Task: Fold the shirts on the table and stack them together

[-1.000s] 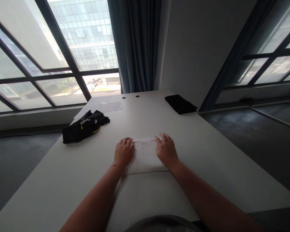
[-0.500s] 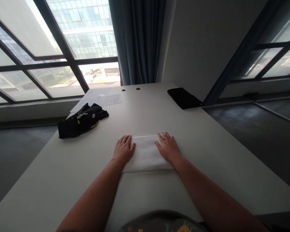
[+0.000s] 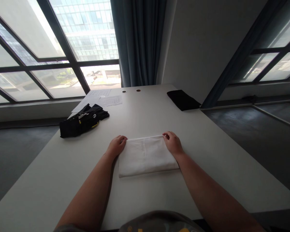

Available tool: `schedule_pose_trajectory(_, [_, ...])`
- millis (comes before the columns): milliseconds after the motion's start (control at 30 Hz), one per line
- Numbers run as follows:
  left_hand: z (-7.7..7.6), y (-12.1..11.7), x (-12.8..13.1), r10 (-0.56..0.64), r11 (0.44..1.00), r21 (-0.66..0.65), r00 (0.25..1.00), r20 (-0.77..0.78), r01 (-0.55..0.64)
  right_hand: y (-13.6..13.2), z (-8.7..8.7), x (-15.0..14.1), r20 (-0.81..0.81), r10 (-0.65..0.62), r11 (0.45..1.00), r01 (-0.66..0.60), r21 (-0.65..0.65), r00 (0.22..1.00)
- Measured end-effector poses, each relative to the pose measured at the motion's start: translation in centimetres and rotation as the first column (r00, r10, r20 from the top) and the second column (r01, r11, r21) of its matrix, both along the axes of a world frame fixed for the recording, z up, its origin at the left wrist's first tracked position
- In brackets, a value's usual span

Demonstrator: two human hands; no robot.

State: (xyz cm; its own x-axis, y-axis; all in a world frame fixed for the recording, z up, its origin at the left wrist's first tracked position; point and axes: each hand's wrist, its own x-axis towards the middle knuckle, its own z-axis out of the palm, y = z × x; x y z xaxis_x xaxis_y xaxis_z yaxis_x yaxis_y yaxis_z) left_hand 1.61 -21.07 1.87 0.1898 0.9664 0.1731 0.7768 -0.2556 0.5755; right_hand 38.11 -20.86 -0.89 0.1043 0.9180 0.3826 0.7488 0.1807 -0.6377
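A folded white cloth (image 3: 147,156) lies in front of me on the white table (image 3: 137,196), its near edge slightly tilted. My left hand (image 3: 117,145) pinches its far left corner between thumb and fingers. At the far right corner, my right hand (image 3: 172,143) holds the cloth in a similar pinch. What kind of cloth it is, I cannot tell.
Left of centre lies a crumpled black garment (image 3: 83,120) with white and yellow marks. Behind it are printed paper sheets (image 3: 99,98). A folded black cloth (image 3: 183,100) rests at the far right edge. Two round holes pierce the tabletop's far end.
Both hands have gone from lying flat on the white cloth to pinching its far corners. The cloth now shows wider between them, its near left corner closer to me.
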Motion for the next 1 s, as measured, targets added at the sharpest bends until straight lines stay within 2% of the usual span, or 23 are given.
schedule_pose_trajectory(100, [-0.1,0.0,0.2,0.023,1.0,0.006,1.0,-0.011,-0.023,0.6,-0.5,0.8,-0.119,-0.067,0.995,0.059,-0.074,0.991])
schedule_pose_trajectory(167, [-0.3,0.1,0.4,0.031,0.999,0.018,0.999,-0.02,-0.031,0.9,-0.6,1.0,-0.127,-0.05,0.998,0.045,-0.04,0.991])
schedule_pose_trajectory(267, [-0.4,0.2,0.5,0.033,0.999,0.032,0.999,-0.025,-0.032,1.1,-0.8,0.7,-0.03,0.007,1.0,-0.007,0.029,1.0])
schedule_pose_trajectory(333, [-0.5,0.2,0.5,0.033,0.999,0.036,0.999,-0.027,-0.032,1.2,-0.9,0.4,0.036,0.047,0.999,-0.048,0.026,0.998])
schedule_pose_trajectory(433, [-0.3,0.1,0.6,0.033,0.999,0.042,0.999,-0.04,-0.032,1.3,-1.1,0.4,0.038,0.064,0.998,-0.064,0.005,0.997])
schedule_pose_trajectory(500, [-0.1,0.0,0.8,0.039,0.999,0.039,0.998,-0.055,-0.037,1.3,-1.2,0.5,0.053,0.031,0.999,-0.032,0.018,0.998])
schedule_pose_trajectory(633, [0.3,-0.2,1.2,0.038,0.999,0.028,0.995,-0.096,-0.035,1.0,-1.2,0.5,0.202,-0.073,0.997,0.064,0.051,0.977])
schedule_pose_trajectory(833, [0.9,-0.5,1.1,0.043,0.999,0.001,0.994,-0.097,-0.043,0.7,-0.7,0.2,0.268,-0.109,0.993,0.119,-0.018,0.957])
schedule_pose_trajectory(1000, [1.3,-2.2,0.7,0.211,0.977,0.04,0.951,-0.227,-0.208,0.2,0.1,0.2,0.262,-0.133,0.981,0.164,-0.102,0.956])
